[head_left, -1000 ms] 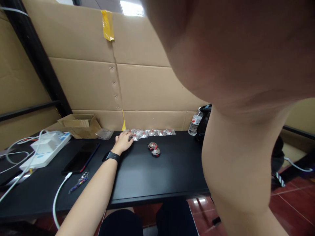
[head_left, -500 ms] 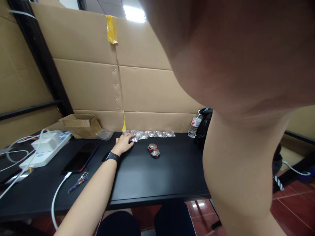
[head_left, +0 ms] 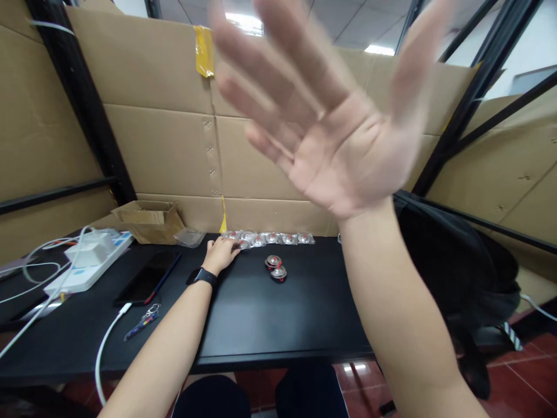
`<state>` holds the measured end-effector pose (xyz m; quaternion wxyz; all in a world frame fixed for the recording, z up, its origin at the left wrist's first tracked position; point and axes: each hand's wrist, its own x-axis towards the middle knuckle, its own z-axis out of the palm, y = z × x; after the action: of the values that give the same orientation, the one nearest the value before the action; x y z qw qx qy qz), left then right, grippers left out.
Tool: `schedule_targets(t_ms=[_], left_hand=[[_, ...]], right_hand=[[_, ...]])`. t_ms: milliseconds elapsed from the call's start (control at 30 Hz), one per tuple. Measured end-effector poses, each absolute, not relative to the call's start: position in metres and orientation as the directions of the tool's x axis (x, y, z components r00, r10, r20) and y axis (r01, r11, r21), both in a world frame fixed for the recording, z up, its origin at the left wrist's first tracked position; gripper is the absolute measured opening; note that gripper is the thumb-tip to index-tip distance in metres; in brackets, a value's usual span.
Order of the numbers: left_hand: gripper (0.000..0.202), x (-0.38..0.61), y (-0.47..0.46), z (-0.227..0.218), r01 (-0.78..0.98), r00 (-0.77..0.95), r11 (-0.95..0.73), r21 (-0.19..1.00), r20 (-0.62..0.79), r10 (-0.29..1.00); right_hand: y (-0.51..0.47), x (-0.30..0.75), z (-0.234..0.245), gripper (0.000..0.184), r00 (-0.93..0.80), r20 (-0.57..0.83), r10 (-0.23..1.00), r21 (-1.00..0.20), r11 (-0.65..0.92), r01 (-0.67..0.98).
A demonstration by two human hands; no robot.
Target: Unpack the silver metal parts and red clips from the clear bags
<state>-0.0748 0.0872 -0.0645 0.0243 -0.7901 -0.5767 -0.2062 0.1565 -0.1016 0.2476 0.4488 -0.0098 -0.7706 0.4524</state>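
Note:
My left hand (head_left: pixel 221 253), with a black watch on the wrist, rests at the left end of a row of clear-wrapped domed metal discs with red centres (head_left: pixel 272 238). Its thumb and fingers are closed about one wrapped disc (head_left: pixel 243 244) just in front of the row, partly hidden by the fingertips. Two unwrapped domed metal discs with red parts (head_left: pixel 275 268) lie touching on the black table, right of this hand. My right hand (head_left: pixel 343 133) is raised close to the camera, palm showing, fingers spread and blurred, holding nothing.
On the left are a power strip (head_left: pixel 89 270) with white cables, a dark phone (head_left: pixel 148 277), a keychain (head_left: pixel 143 324) and an open cardboard box (head_left: pixel 150 223). A black backpack (head_left: pixel 456 267) stands at right. Cardboard walls (head_left: pixel 165 145) enclose the black table (head_left: pixel 278 331).
My right arm has swung down from in front of the camera, bringing the open palm into view and uncovering the backpack. My left hand stays by the wrapped discs.

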Motion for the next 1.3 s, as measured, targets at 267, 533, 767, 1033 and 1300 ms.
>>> schedule_targets(t_ms=[267, 533, 767, 1033, 1300], left_hand=[[0.035, -0.065, 0.082, -0.054, 0.936, 0.142, -0.280, 0.212, 0.501, 0.854], [0.033, -0.025, 0.062, -0.036, 0.770, 0.256, -0.540, 0.340, 0.610, 0.750], [0.028, 0.008, 0.043, -0.037, 0.644, 0.264, -0.623, 0.444, 0.636, 0.725], [0.035, 0.008, 0.050, -0.047, 0.300, 0.293, -0.624, 0.721, 0.553, 0.780], [0.039, 0.006, 0.058, -0.056, 0.143, 0.239, -0.553, 0.821, 0.514, 0.824]], right_hand=[[0.025, 0.196, 0.063, 0.066, -0.306, 0.323, 0.896, -0.941, 0.270, -0.205], [0.057, 0.206, -0.031, 0.041, -0.080, 0.416, 0.906, -0.882, 0.423, 0.207], [0.044, 0.209, -0.023, 0.029, -0.295, 0.442, 0.847, -0.853, 0.499, 0.155], [0.045, 0.218, -0.026, 0.029, -0.215, 0.446, 0.869, -0.859, 0.483, 0.171], [0.056, 0.221, -0.035, 0.037, -0.067, 0.479, 0.875, -0.870, 0.484, 0.095]])
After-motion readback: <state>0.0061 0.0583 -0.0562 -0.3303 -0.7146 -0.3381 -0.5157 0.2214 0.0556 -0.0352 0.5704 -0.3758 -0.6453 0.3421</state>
